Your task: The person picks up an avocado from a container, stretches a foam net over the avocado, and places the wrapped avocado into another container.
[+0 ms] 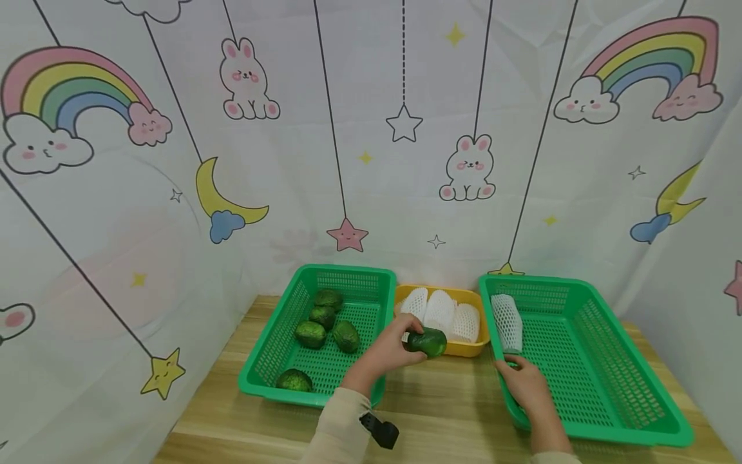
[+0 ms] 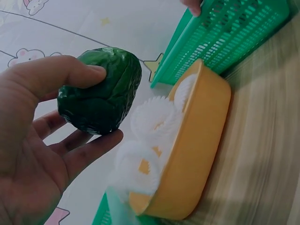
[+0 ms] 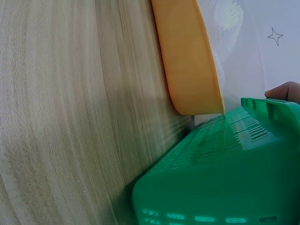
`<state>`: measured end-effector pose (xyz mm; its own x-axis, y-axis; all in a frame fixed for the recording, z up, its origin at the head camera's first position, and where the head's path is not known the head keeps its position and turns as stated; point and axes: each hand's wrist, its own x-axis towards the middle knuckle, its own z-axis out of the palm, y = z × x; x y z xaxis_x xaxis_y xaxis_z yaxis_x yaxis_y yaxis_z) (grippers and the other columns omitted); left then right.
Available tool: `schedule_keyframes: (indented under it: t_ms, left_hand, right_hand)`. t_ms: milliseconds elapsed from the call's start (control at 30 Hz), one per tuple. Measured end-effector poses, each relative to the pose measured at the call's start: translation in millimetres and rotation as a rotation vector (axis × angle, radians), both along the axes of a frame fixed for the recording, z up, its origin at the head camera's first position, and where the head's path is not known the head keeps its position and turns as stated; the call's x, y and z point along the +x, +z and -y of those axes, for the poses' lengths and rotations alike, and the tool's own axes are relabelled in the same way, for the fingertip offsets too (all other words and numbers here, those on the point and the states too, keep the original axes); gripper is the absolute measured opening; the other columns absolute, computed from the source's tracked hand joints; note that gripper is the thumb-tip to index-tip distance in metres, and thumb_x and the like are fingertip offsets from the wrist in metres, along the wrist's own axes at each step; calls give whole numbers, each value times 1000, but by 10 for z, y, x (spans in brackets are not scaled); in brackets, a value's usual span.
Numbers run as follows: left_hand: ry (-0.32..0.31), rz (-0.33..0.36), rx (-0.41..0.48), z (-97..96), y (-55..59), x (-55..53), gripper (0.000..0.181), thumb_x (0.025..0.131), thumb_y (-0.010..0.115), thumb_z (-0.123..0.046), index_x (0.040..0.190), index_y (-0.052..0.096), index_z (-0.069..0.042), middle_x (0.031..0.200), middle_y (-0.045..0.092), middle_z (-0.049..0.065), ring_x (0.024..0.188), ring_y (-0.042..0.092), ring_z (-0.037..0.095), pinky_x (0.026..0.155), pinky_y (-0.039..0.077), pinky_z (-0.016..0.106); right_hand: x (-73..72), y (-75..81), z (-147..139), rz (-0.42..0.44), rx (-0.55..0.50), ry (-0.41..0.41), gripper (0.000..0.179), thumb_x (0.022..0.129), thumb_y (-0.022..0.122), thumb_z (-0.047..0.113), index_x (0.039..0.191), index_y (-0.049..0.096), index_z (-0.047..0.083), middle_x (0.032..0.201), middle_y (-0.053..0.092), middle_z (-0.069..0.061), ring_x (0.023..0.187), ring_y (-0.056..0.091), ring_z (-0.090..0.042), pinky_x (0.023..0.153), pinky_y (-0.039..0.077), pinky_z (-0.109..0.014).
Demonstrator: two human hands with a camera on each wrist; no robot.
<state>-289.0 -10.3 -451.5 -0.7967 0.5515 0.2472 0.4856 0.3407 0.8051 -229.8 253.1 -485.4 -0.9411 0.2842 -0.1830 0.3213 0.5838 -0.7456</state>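
Note:
My left hand (image 1: 390,351) holds a dark green, wrinkled avocado (image 1: 428,342) in front of the yellow basket (image 1: 468,349). In the left wrist view the thumb lies on the avocado's (image 2: 103,89) near face and the fingers are beneath it. White foam net sleeves (image 1: 438,312) fill the yellow basket. Over at the right green basket (image 1: 585,380), my right hand (image 1: 526,385) grips the left rim, thumb outside. Just beyond those fingers, inside this basket, lies an elongated object in a white foam net (image 1: 507,324).
A left green basket (image 1: 315,394) holds several avocados (image 1: 310,334). All three baskets stand on a wooden table (image 1: 446,406), with a patterned cloth backdrop (image 1: 406,180) behind and along the sides.

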Motion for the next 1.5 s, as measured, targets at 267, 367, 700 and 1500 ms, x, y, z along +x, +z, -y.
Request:
schedule_keyframes:
  t_ms: [267, 367, 700, 1500]
  left_hand:
    - [26, 118, 32, -204, -105, 178, 29, 79, 66, -5, 103, 50, -12, 109, 52, 5, 91, 53, 17, 65, 46, 24]
    - [26, 156, 57, -257, -181, 204, 30, 79, 66, -1, 102, 50, -12, 111, 51, 5, 86, 53, 17, 63, 46, 24]
    - [85, 72, -4, -353, -392, 222, 35, 75, 71, 5, 97, 51, -13, 115, 55, 2, 106, 52, 22, 86, 45, 36]
    - [213, 205, -50, -499, -980, 273, 45, 69, 76, 9, 98, 47, -10, 112, 55, 2, 108, 51, 26, 87, 43, 42]
  right_hand:
    - [21, -29, -5, 15, -2, 10, 64, 90, 46, 42, 132, 43, -7, 123, 46, -34, 106, 48, -43, 82, 42, -53]
    - [24, -21, -3, 15, 1, 8, 64, 90, 47, 42, 132, 43, -7, 122, 46, -34, 105, 49, -43, 81, 42, -53]
    - [2, 21, 5, -1, 5, 15, 59, 92, 46, 37, 132, 43, -7, 123, 46, -35, 104, 50, -43, 80, 43, -51]
    - [-3, 49, 21, 3, -5, 6, 60, 92, 46, 37, 133, 42, -6, 126, 44, -34, 108, 47, -44, 83, 42, -53]
